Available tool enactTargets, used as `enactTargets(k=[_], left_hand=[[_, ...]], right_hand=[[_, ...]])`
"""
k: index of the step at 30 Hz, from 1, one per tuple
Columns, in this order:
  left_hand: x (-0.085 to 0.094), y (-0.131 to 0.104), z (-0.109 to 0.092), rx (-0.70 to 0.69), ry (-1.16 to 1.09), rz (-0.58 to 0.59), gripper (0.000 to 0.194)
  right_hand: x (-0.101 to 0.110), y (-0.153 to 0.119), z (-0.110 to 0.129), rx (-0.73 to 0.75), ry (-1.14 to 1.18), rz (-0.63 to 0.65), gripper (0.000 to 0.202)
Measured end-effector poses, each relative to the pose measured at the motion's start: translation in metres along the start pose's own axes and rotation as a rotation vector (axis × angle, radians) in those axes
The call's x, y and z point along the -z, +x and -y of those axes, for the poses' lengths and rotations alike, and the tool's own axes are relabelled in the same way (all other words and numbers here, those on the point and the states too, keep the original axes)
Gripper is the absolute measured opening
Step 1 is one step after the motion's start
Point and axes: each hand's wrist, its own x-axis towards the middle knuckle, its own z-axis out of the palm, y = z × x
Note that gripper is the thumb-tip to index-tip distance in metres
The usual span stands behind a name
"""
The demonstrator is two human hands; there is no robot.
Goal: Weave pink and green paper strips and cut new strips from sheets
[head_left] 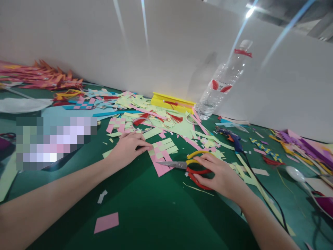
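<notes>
My right hand [221, 175] grips a pair of scissors [179, 165] with one yellow and one red handle loop. The blades point left and look nearly closed. Their tip lies over a woven piece of pink and pale green paper strips [162, 151] on the table. Loose green ends stick out on its right side, and pink ends point toward me. My left hand [131, 146] is closed at the upper left edge of this weave, thumb and finger pinching it there. Behind that hand, a clear ring [142, 124] lies among paper scraps.
Cut scraps [132, 102] and red tassels [174, 117] cover the green table [145, 215] along the wall. A plastic bottle [221, 81] leans there. On the right lie a glue gun [231, 137], its cord and a white spoon [295, 173]. A pink paper piece [106, 222] lies in front.
</notes>
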Motion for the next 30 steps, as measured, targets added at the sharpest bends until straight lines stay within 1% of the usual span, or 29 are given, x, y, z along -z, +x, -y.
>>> enactTargets(k=[4,8,11,14,17,23,30], left_hand=[[0.0,0.0,-0.001,-0.003,-0.011,-0.005,0.024],[0.0,-0.001,-0.002,-0.006,-0.007,-0.02,0.028],[0.001,-0.001,-0.003,-0.006,-0.009,-0.019,0.024],[0.001,0.0,-0.003,0.001,-0.006,-0.008,0.02],[0.001,0.0,-0.004,0.005,-0.002,-0.006,0.019],[0.001,0.0,-0.004,0.003,-0.003,-0.007,0.019],[0.004,0.0,-0.007,0.01,0.006,0.004,0.019]], right_hand=[[0.004,-0.001,-0.002,-0.005,0.004,0.013,0.039],[0.011,-0.002,-0.002,-0.049,0.02,0.047,0.037],[0.013,-0.002,0.0,-0.069,0.028,0.017,0.039],[0.01,0.0,0.003,-0.097,0.025,-0.027,0.042],[0.004,0.005,0.006,-0.098,0.001,-0.024,0.044],[-0.004,0.017,0.005,-0.042,-0.033,0.039,0.043],[-0.004,0.018,-0.001,-0.047,0.012,0.112,0.044]])
